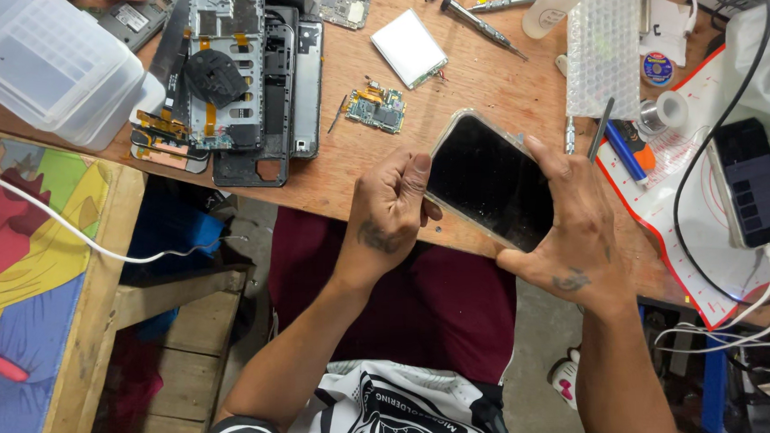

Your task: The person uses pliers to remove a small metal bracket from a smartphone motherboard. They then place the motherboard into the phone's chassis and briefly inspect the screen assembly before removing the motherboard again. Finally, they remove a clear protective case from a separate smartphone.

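In the head view, the left hand [391, 209] and the right hand [567, 226] both have their fingers closed around a dark smartphone [490, 181], held over the near edge of the wooden tabletop [483, 74]. A bubble-wrap sheet [603, 47] lies near the far right corner, and a clear plastic box [45, 62] at the far left.

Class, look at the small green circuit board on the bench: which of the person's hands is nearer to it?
Left. The left hand sits just below the circuit board, gripping the phone; the right hand holds the phone's far side.
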